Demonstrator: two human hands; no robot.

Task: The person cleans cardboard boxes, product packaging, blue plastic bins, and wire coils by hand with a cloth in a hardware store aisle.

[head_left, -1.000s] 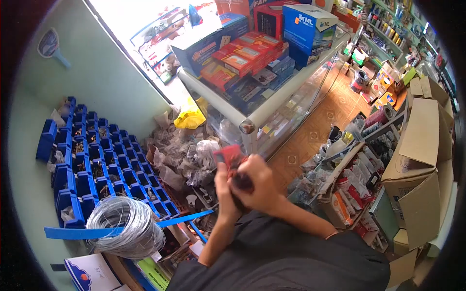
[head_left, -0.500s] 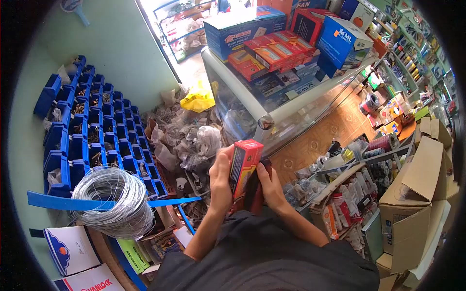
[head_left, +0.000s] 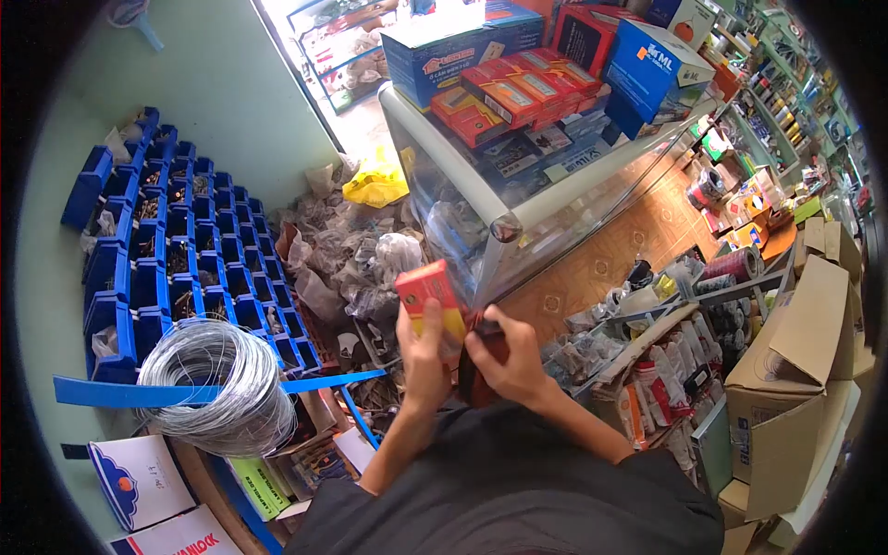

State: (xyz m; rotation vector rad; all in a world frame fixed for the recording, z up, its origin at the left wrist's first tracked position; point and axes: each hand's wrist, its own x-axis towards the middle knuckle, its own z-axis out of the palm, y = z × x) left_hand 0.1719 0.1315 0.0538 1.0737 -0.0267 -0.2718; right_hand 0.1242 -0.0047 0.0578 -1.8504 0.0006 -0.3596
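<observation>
My left hand (head_left: 424, 361) is closed round a small red and yellow cardboard box (head_left: 425, 282), held tilted in front of my chest. Close beside it, my right hand (head_left: 514, 359) grips a dark reddish-brown object (head_left: 488, 350), its thumb and fingers bent at the top. What kind of object this is cannot be made out, since the fingers and shadow cover part of it. Similar red boxes (head_left: 527, 88) lie stacked on the glass display counter (head_left: 462, 176) ahead.
Blue parts bins (head_left: 185, 240) line the left wall. A coil of wire (head_left: 217, 379) sits below them, beside a blue strip (head_left: 333, 381). Plastic bags (head_left: 398, 254) heap up before the counter. Open cardboard boxes (head_left: 777, 370) stand at the right, near packaged goods (head_left: 661, 393).
The red and yellow box has shifted left and tipped over to the left in my left hand. My right fingers have moved up and bent over the top of the dark object.
</observation>
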